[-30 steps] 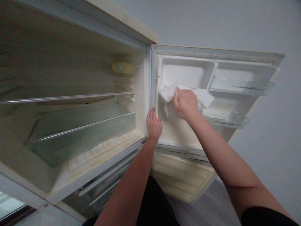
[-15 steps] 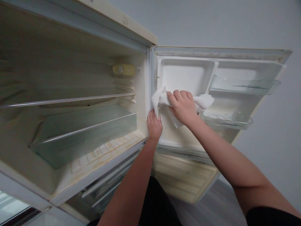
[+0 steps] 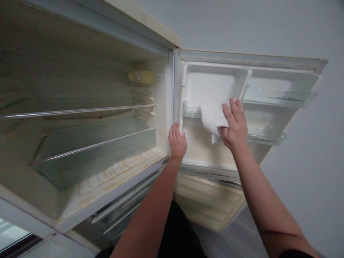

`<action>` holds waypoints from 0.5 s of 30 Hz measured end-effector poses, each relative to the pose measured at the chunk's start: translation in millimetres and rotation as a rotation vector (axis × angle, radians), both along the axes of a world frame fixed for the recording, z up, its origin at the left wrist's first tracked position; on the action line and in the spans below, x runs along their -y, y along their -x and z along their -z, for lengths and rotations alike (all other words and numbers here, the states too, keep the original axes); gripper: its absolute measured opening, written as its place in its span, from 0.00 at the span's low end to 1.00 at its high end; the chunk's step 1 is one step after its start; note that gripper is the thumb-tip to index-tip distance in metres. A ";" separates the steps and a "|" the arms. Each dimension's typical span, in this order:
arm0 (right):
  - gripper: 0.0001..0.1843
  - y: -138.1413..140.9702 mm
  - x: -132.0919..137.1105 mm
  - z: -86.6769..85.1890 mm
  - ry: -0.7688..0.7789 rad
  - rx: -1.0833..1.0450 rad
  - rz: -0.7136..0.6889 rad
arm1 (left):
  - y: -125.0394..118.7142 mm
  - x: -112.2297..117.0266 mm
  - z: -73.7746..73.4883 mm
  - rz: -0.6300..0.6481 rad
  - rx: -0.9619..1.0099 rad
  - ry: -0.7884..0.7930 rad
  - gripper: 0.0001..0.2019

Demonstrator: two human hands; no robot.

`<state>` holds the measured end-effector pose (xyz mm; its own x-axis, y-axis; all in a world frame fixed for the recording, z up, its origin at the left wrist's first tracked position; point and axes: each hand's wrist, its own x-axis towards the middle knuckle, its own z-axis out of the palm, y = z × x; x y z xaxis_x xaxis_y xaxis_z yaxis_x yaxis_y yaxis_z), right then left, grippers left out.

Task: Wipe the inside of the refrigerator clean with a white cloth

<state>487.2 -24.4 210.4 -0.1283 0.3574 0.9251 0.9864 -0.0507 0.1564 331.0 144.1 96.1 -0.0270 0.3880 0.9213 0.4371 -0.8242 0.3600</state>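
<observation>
My right hand (image 3: 234, 124) presses a white cloth (image 3: 212, 120) against the inner side of the open fridge door (image 3: 212, 150), at the level of a clear door shelf (image 3: 191, 110). Its fingers lie over the cloth's right part, and the cloth hangs down a little below the shelf. My left hand (image 3: 176, 140) rests with its fingers together on the hinge-side edge of the door, low down beside the fridge body, and holds nothing else.
The fridge compartment (image 3: 80, 107) stands open with a glass shelf (image 3: 77, 111) and a clear drawer (image 3: 94, 150). A yellowish lamp cover (image 3: 141, 76) sits on its right wall. More clear door bins (image 3: 279, 96) are on the right. A grey wall is behind.
My right hand slid the cloth leftward toward the hinge side, then back right and slightly up along the door shelf. The left hand stayed where it was.
</observation>
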 end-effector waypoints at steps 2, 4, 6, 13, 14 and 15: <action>0.33 10.4 -3.9 24.1 -0.091 -0.123 -0.068 | -0.3 -0.2 0.7 0.000 0.007 -0.008 0.24; 0.34 26.8 -13.9 56.0 -0.184 -0.291 -0.197 | -0.3 -0.7 0.7 0.003 0.008 -0.018 0.24; 0.33 48.2 -28.4 88.5 -0.283 -0.551 -0.427 | 0.0 -1.5 0.3 0.005 0.006 -0.021 0.24; 0.25 92.0 -51.6 103.3 -0.206 -1.683 -1.407 | -0.6 -10.1 -0.7 -0.007 -0.007 -0.022 0.25; 0.22 88.0 -50.9 93.2 -0.174 -1.723 -1.519 | -1.0 -11.9 -0.4 -0.006 -0.007 -0.025 0.25; 0.19 82.5 -50.7 82.4 -0.174 -1.736 -1.610 | -1.4 -13.6 -0.1 -0.005 -0.006 -0.027 0.25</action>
<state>404.6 26.3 128.0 0.5043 0.7412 0.4431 -0.5889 0.6704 -0.4514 332.4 157.7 96.2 -0.0234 0.3625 0.9317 0.4435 -0.8315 0.3347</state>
